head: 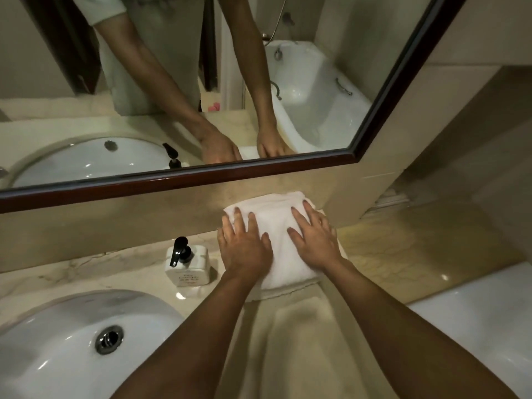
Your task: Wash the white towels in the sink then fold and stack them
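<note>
Both forearms reach out; we press spread fingers point(241, 223) flat, smoothing the folded white terry towel point(280, 226) squarely on the marble bench point(86, 272).

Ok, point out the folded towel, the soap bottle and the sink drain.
folded towel point(276, 223), head view, bare top between the two hands.
soap bottle point(188, 272), head view, white body below the black pump.
sink drain point(108, 339), head view, metal ring at the basin's bottom.

Sink point(57, 326) cut by left edge; soap bottle point(188, 266) label unreadable; towel point(279, 226) partly under hands.
</note>
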The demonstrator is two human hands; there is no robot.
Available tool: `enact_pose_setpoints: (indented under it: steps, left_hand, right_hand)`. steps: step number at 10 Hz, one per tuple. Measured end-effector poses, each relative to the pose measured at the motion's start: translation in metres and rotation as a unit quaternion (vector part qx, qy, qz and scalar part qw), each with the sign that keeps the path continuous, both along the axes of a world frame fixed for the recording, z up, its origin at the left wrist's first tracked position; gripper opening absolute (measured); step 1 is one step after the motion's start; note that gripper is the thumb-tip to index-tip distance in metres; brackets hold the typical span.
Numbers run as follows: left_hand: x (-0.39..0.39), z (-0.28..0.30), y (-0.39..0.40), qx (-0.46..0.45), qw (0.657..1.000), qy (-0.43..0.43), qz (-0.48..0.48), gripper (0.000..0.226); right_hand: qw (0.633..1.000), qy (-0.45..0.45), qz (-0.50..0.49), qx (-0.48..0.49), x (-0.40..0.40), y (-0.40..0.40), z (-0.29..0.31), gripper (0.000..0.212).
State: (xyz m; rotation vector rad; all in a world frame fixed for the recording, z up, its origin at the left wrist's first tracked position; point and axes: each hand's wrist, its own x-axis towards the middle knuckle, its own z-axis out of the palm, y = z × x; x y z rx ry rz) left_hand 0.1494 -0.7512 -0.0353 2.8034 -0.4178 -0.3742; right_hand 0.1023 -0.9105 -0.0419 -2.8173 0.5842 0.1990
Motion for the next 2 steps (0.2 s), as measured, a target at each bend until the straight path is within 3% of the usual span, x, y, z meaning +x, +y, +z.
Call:
enact_pose_setpoints:
  steps: [1,2]
  left_hand:
    - [-0.008,0.020,0.003,-0.010,1.000,0.010,-0.003,0.065]
    - [-0.022,0.043,0.012,-0.084,0.996,0.018,-0.009,0.057]
  right_hand:
    - [1.000,0.006,-0.008,0.005,-0.005,0.004,0.021,0.059]
    - [0.999,-0.023,-0.005,0.025,-0.012,0.018,0.048,0.056]
